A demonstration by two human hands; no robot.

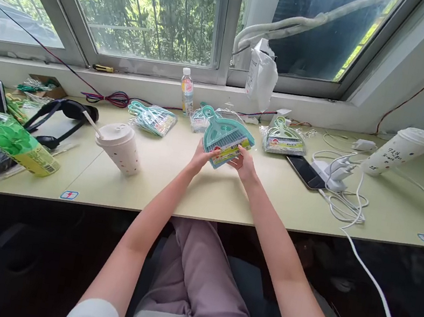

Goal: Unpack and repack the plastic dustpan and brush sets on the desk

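Both hands hold up a small teal dustpan-and-brush set (223,128) with a yellow printed label, tilted above the desk. My left hand (200,157) grips its lower left edge, thumb over the front. At its lower right edge, my right hand (244,164) has its fingers closed on the label side. Just behind lies a clear-wrapped packet (198,122), partly hidden by the set. To the right sits a similar light green dustpan set (284,138) in clear plastic. A pile of teal wrapped packets (153,118) rests to the left.
Left on the desk (165,188) stand a lidded cup (120,148), headphones (63,118) and a green bottle (10,139). A phone (305,172), a power strip (330,175) with white cables and a tilted cup (402,151) are right. A small bottle (187,91) stands by the window.
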